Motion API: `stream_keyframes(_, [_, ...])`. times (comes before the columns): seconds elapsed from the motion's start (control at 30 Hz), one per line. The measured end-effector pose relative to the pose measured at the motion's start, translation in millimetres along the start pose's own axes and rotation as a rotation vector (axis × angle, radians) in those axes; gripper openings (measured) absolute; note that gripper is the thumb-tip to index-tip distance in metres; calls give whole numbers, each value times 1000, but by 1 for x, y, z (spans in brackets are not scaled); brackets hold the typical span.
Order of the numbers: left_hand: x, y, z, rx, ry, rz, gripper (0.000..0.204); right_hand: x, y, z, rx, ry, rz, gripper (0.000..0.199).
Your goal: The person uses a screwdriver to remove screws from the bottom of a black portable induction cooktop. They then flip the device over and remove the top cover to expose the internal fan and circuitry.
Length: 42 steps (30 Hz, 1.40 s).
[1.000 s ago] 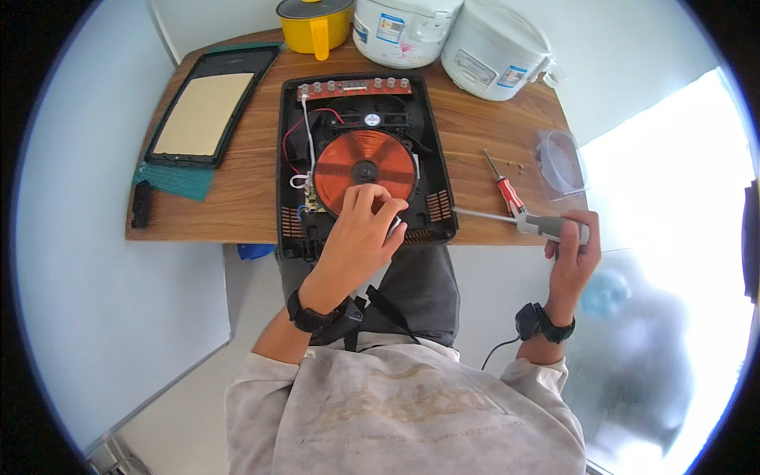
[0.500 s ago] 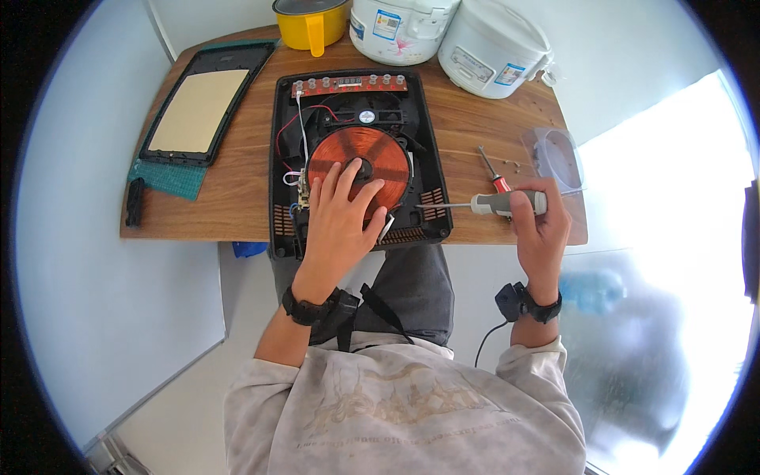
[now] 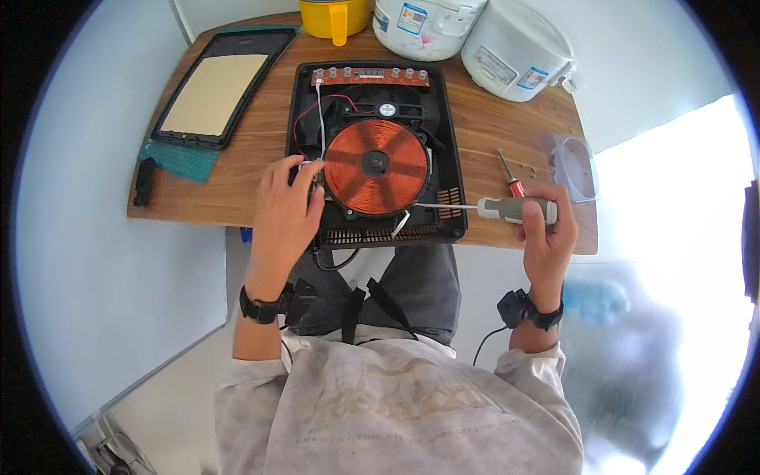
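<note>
An opened induction cooker base (image 3: 457,158) lies on the table before me, its round copper coil (image 3: 376,164) bare. My left hand (image 3: 283,210) is over the base's left edge, fingers apart, the fingertips by the wires and circuit board left of the coil. Whether they touch these parts I cannot tell. My right hand (image 3: 549,237) is closed around the grey handle of a screwdriver (image 3: 514,210). Its shaft points left across the base's right wall, the tip beside the coil's lower right edge. A white tab (image 3: 401,225) sticks up below the coil.
At far left the cooker's black-framed top panel (image 3: 214,91) rests on a green mat (image 3: 184,165), a black strip (image 3: 144,182) nearby. A red-handled screwdriver (image 3: 514,184) and a clear plastic tray (image 3: 571,170) are at right. A yellow pot (image 3: 336,20) and white rice cookers (image 3: 514,51) stand behind.
My left hand has moved off the coil to the left, over the circuit board side. My right hand still holds the screwdriver, its tip now at the coil's edge. The whole view has shifted slightly.
</note>
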<state>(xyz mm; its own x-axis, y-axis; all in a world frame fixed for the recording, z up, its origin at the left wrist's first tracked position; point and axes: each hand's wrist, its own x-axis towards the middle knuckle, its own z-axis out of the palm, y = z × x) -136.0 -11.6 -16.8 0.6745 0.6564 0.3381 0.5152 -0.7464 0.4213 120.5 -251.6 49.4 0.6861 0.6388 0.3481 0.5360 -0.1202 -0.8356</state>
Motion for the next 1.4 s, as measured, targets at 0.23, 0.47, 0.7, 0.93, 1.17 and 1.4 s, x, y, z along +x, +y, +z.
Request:
stream_keyframes(0.23, [-13,-44,14,-275,242,-148,41,-1,49,37,614,170,236,24])
stream_keyframes(0.47, [-2,-62,34,-406,-27,-335,38,-16,83,79,725,137,124,41])
stream_keyframes(0.7, [-24,-48,42,-480,50,-383,34,-18,88,99,692,122,92,44])
stream_keyframes(0.93, [-51,-29,35,-485,-97,-403,53,33,97,107,745,190,120,35])
stream_keyframes(1.17, [-37,1,7,-830,-310,-648,48,79,116,113,616,236,127,34])
stream_keyframes(1.4, [-38,-5,26,-1074,-225,-653,50,106,111,127,694,217,130,34])
